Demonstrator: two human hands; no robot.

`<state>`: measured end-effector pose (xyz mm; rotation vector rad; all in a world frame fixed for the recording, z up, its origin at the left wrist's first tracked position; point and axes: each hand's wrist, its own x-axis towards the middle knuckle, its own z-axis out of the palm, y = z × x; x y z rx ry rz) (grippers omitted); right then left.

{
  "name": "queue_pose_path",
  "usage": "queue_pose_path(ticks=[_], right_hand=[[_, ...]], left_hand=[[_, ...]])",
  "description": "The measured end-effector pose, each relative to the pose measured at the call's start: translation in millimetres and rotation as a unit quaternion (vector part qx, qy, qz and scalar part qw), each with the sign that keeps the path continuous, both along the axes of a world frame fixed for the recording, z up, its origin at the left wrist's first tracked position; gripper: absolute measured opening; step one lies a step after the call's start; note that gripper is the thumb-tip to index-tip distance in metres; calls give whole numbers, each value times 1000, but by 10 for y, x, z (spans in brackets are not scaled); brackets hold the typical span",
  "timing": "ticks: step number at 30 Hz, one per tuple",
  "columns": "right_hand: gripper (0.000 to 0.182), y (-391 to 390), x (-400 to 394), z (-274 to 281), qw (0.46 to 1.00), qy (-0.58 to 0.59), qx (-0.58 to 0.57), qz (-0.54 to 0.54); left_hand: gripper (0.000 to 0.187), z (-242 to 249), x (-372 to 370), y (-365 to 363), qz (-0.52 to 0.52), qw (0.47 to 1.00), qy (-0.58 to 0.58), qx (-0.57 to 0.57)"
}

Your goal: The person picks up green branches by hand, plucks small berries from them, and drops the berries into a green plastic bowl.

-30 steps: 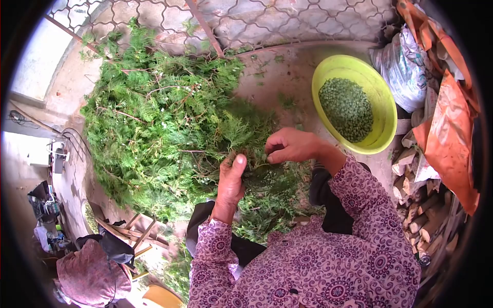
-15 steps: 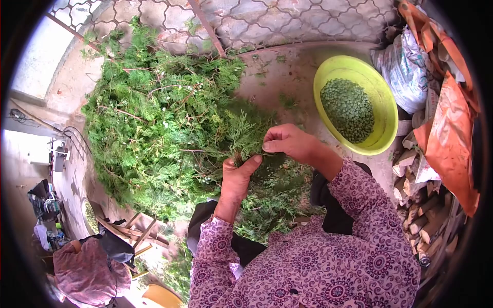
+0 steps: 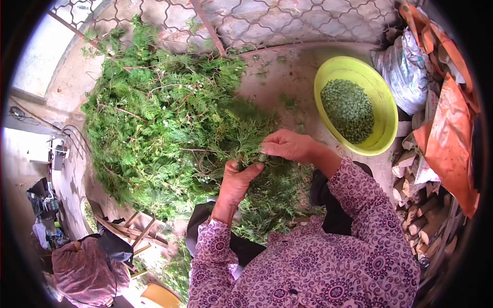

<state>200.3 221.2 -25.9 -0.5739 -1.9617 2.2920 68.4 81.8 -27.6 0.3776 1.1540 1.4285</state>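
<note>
My left hand [image 3: 236, 185] is closed around the stem end of a feathery evergreen sprig [image 3: 247, 134], its thumb pointing to the right. Fingertips of my right hand [image 3: 290, 146] pinch together just above that thumb, at a small pale green cone [image 3: 262, 157] on the sprig. Both hands are over the right side of a large heap of cut evergreen branches [image 3: 159, 128]. To the right of my right hand stands a yellow-green basin [image 3: 386, 120], partly filled with small green cones [image 3: 349, 110].
A metal lattice gate [image 3: 287, 25] runs along the back. On the right are a white sack [image 3: 405, 72], an orange sheet [image 3: 447, 149] and stacked firewood [image 3: 423, 226]. Another person [image 3: 87, 272] is at the lower left, near a wooden frame [image 3: 138, 233] and an orange-yellow basin [image 3: 159, 296].
My right hand has shifted slightly down and its fingers have come closer to my left thumb. A pale green cone now shows between them. The basin and heap are unchanged.
</note>
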Motion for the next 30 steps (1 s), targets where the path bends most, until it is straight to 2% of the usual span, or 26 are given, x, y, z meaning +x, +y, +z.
queue_pose_path(ticks=[2,4,7,11,14,16,20,22,23,24,25,26,27,29,30], right_hand=[[27,10,5,45,1000,6,5,18],[30,44,26,97,996,-59,50,51],[32,60,16,59,992,-84,73,63],[33,40,19,29,995,-41,80,43],[25,11,52,90,995,-3,89,51],[20,-3,73,204,965,-61,251,50],[24,-66,36,20,945,-28,327,-8],[23,-36,-2,-103,814,-41,567,-118],[23,17,33,-111,813,-42,568,-121],[20,82,67,-1,921,-45,365,-130],[17,122,99,131,980,-45,145,-127],[12,112,130,302,989,-31,-29,-143],[12,113,135,308,990,-32,-30,-138],[13,121,166,306,975,77,-146,-149],[13,118,174,278,975,77,-146,-148]], left_hand=[[19,-22,-11,0,-15,999,45,14],[19,-69,-16,-1,-15,999,48,21],[20,-61,-18,7,-22,997,61,32],[19,-81,-14,11,-34,997,70,31],[18,-11,13,-2,-38,998,52,-1],[18,-34,5,-7,-53,998,40,-8],[19,-47,4,30,-59,997,51,2],[19,35,38,-8,-67,995,69,3],[18,67,43,-18,-76,993,86,3],[18,66,35,-7,-78,993,86,5],[18,56,27,5,-27,999,35,3],[18,41,15,5,28,999,-16,0],[18,24,-9,4,34,999,-17,-1],[20,8,-59,22,103,993,-49,-38],[25,23,-66,13,102,990,-84,-40]])
